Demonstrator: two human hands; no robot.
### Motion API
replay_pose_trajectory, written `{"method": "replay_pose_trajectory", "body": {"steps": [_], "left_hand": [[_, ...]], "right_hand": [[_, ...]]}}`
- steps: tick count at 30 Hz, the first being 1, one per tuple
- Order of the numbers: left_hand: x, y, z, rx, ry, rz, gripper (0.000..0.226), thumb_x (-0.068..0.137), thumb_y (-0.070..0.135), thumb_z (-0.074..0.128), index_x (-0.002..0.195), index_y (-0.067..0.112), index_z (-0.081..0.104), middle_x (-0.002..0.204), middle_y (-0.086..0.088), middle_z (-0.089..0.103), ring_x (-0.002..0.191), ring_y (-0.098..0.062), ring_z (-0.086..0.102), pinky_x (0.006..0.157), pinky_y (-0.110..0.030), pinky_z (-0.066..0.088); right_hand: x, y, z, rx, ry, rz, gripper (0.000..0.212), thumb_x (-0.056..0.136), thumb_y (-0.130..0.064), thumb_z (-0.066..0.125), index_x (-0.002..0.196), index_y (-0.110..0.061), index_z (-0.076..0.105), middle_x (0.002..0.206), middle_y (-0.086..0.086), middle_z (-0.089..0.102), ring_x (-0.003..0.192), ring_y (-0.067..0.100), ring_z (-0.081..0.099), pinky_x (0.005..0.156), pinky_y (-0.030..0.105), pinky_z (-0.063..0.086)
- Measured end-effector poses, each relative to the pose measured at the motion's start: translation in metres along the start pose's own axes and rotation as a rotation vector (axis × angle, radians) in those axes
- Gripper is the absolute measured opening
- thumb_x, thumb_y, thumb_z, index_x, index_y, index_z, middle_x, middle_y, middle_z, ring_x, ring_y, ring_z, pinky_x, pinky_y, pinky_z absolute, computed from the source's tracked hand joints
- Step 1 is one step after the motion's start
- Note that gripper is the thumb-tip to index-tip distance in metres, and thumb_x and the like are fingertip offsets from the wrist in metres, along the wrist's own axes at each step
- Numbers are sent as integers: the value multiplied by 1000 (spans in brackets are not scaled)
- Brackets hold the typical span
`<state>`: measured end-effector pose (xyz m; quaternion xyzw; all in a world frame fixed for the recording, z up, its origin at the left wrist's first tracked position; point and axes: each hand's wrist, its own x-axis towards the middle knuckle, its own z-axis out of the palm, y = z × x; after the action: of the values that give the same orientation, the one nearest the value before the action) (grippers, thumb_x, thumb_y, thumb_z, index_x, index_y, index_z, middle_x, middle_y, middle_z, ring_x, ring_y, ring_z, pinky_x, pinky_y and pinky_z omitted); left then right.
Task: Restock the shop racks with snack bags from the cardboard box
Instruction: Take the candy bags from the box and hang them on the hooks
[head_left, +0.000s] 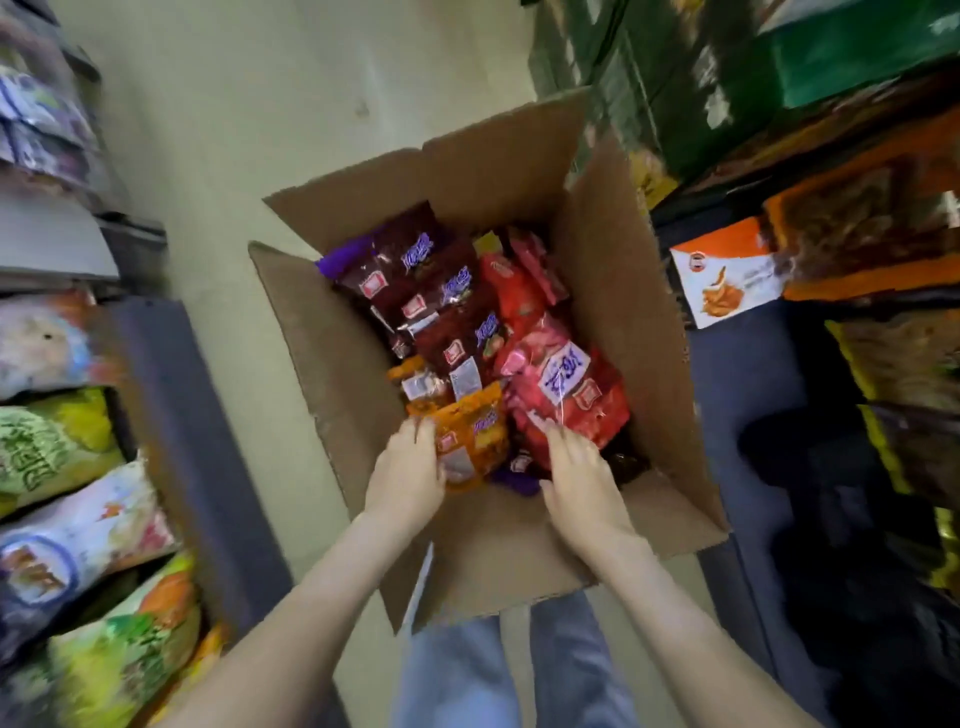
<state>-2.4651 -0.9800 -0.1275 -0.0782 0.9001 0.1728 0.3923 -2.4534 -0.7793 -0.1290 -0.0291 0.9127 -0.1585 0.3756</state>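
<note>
Nearest the camera, below the box's near flap, stand the person's legs in blue jeans (457, 675). Both bare forearms reach over that flap into the open cardboard box (332, 332), which sits on the pale floor (260, 104) with its four flaps spread.

The left hand (410, 467) is inside the box at its near left corner. It grips an orange snack bag (475, 436), with the fingers curled round the bag's left edge and the thumb pressed on its front. The bag stands tilted against the packs behind it.

The right hand (576, 467) is at the near right of the box. Its fingers are stretched almost straight and their tips lie on the lower edge of a red snack bag (566, 395); they rest on it without closing round it. The picture is blurred here, so finer detail of the fingers is lost.

Further into the box, maroon snack bags (447, 291) lie overlapped in a row along the left side, more red packs fill the right, and a purple bag (337, 262) shows at the far left corner.

Left of the box stands the left rack (171, 415), filled with puffy bags. Right of the box is the right rack (753, 389), where an orange-and-white bag (727, 275) leans out towards the box. Beyond the box's far right corner are green cartons (831, 52).
</note>
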Motion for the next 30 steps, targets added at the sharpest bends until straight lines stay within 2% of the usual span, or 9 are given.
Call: {"method": "replay_pose_trajectory", "body": {"steps": [6,11,14,16,18,21,24,27,30], "left_hand": [[64,15,39,157,-102,-154,87,86,16,62,151,8,4,153,-12,22,137,-29,29,109,-39,31],[81,20,41,360,-227,-214,44,87,21,60,129,16,49,133,-7,46,124,-25,43,101,-35,31],[76,26,34,424,-398,-112,38,88,30,58,124,18,55,128,-6,49,119,-25,47,95,-34,36],[63,37,29,317,-463,-62,37,92,25,51,127,14,53,129,-10,47,116,-28,51,91,-35,44],[44,57,13,139,-399,1,34,94,21,45,126,13,54,127,-12,50,112,-31,54,89,-38,48],[5,93,-29,-105,-290,65,29,94,16,38,116,8,57,122,-16,56,113,-34,53,88,-37,44],[-35,127,-81,-271,-210,168,25,94,17,41,110,7,58,115,-15,61,110,-32,54,84,-33,41],[-78,165,-140,-360,-140,283,18,94,15,45,77,16,48,81,0,54,83,-22,52,65,-27,31],[-117,209,-194,-431,-102,426,23,91,7,46,71,17,41,67,6,42,62,-10,42,53,-24,29]], "right_hand": [[42,22,30,-78,-62,34,69,94,-20,49,151,-10,11,154,10,23,141,25,22,114,34,15],[53,17,22,-53,-73,64,67,95,-22,48,151,-14,12,153,6,22,140,23,20,114,34,13],[52,9,10,25,-85,83,60,96,-24,49,148,-15,22,150,6,30,138,24,23,114,36,16],[48,2,0,154,-139,126,55,96,-28,50,145,-15,31,147,6,37,135,25,30,113,37,23],[37,-6,-17,375,-166,213,51,94,-35,53,140,-16,41,140,6,47,129,25,42,108,38,34],[10,-23,-58,653,-124,328,45,91,-42,57,128,-18,53,120,-1,59,111,19,56,91,27,42],[-26,-35,-113,915,4,342,20,90,-37,60,100,-21,65,99,-3,66,95,18,63,88,39,52],[-72,-40,-182,967,140,243,9,91,-30,59,93,-27,68,96,-4,69,97,18,65,93,40,50],[-126,-48,-252,1009,241,113,12,94,-28,57,101,-27,66,103,-10,68,99,0,61,91,22,45]]}}
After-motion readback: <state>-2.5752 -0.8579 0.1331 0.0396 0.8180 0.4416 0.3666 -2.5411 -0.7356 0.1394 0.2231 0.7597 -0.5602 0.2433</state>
